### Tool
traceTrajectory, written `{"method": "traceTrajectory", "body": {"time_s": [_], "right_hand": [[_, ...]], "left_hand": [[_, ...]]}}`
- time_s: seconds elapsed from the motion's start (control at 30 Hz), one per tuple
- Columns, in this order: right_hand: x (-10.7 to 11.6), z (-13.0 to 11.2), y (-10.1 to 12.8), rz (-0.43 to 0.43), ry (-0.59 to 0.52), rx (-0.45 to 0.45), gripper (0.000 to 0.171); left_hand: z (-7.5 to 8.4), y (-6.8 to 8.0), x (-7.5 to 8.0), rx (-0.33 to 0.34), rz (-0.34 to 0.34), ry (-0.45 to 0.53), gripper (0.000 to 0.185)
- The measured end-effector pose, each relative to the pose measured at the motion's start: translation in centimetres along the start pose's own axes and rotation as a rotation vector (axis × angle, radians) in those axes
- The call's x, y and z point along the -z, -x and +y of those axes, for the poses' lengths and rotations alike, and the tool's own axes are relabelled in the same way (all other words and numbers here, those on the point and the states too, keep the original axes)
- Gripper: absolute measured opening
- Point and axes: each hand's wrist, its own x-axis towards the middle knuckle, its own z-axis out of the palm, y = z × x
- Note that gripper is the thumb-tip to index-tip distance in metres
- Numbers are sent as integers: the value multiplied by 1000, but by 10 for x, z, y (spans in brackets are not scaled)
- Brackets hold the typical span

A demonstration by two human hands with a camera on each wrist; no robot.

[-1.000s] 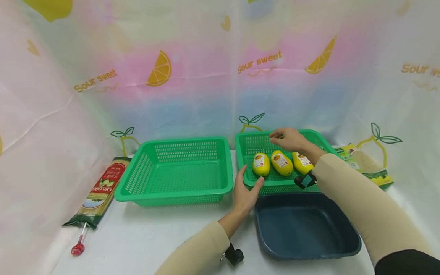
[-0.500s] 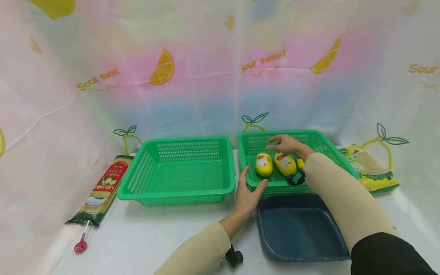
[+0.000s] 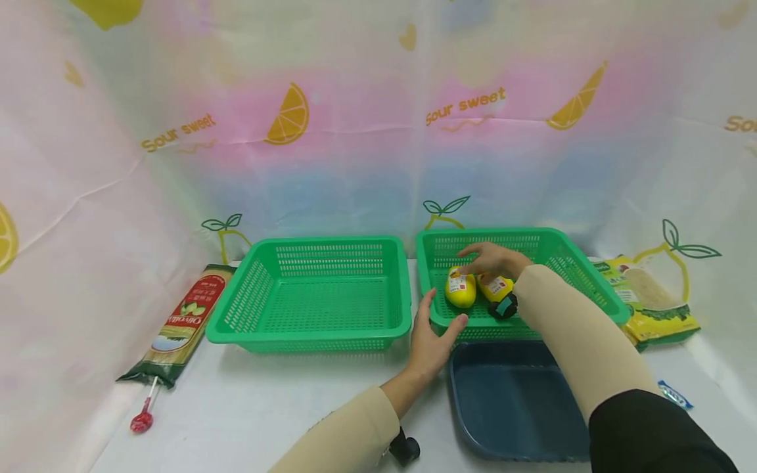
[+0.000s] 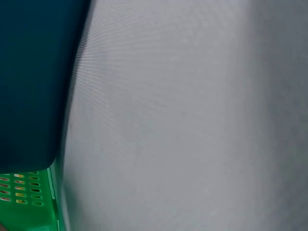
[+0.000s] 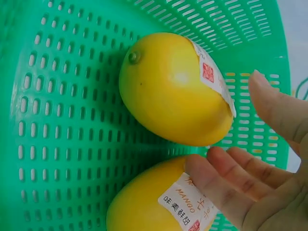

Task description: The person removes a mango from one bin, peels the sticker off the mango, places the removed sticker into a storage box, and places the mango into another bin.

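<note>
In the head view, two yellow mangoes with white labels, the left one (image 3: 461,292) and the right one (image 3: 498,287), lie in the right green basket (image 3: 600,315). Over them reaches my right hand (image 3: 498,261). The right wrist view shows its thumb apart from the nearer mango (image 5: 173,91), with fingers beside that mango's end and touching or overlapping the second mango (image 5: 139,202); neither is gripped. My left hand (image 3: 430,345) rests at the basket's front left corner, thumb and fingers spread. The left wrist view shows mostly white cloth.
Another green basket (image 3: 331,305) stands to the left. A dark blue basin (image 3: 503,420) sits in front of the right basket. A long Olivoilà packet (image 3: 189,322) and a red lollipop (image 3: 142,420) lie far left; a yellow-green packet (image 3: 656,302) and small blue wrapper (image 3: 675,395) lie right.
My right hand has come down and slightly left, from above the mangoes to beside the left one. My right forearm now hides a third mango. The left hand stays at the basket corner.
</note>
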Motion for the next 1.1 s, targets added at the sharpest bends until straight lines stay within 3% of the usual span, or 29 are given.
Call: {"method": "traceTrajectory", "body": {"time_s": [0.37, 0.63, 0.93, 1.1], "right_hand": [[-3, -2, 0, -125, -22, -5, 69], [-5, 2, 2, -169, 27, 6, 70], [-6, 6, 4, -197, -61, -4, 71], [-7, 9, 4, -206, -54, -2, 72]], "left_hand": [[-4, -1, 0, -15, 3, 8, 73], [-5, -1, 0, -18, 5, 2, 75], [-5, -1, 3, -22, -22, 0, 77], [-6, -1, 5, -20, -47, 25, 75]]}}
